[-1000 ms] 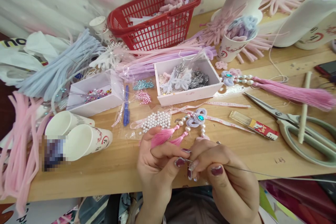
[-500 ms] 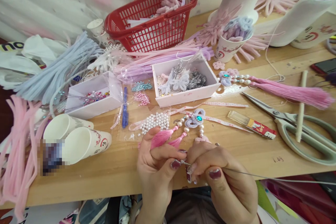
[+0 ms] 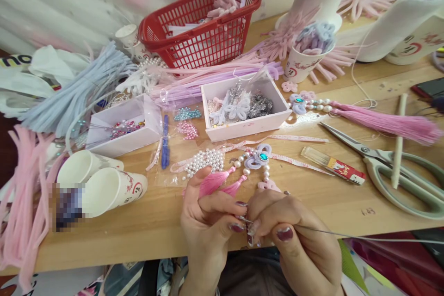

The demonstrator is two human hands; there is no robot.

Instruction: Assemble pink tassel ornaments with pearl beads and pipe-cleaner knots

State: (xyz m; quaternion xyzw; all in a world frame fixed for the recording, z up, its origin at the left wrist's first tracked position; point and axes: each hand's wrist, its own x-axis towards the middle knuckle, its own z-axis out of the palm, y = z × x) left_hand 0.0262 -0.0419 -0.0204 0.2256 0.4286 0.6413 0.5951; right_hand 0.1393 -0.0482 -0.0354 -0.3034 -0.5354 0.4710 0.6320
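Observation:
My left hand (image 3: 208, 222) and my right hand (image 3: 294, 236) meet at the table's near edge, fingertips pinched together. Between them runs a thin wire (image 3: 347, 236) that stretches off to the right. The left hand also holds the pink tassels (image 3: 217, 182) of a beaded ornament (image 3: 258, 159) with pearls, a lilac loop and a teal gem, which lies on the wood just beyond my fingers. A bag of loose pearls (image 3: 204, 159) lies close to my left fingers.
Two white trays (image 3: 248, 125) (image 3: 121, 141) of trinkets, a red basket (image 3: 201, 32), paper cups (image 3: 104, 185), bundles of blue (image 3: 76, 88) and pink pipe cleaners (image 3: 24, 203). Right: scissors (image 3: 391, 166), a glue tube (image 3: 335, 164), a long pink tassel (image 3: 381, 122), a measuring tape (image 3: 294, 138).
My hands have barely shifted; the fingertips have worked slightly at the wire. The view has moved a little.

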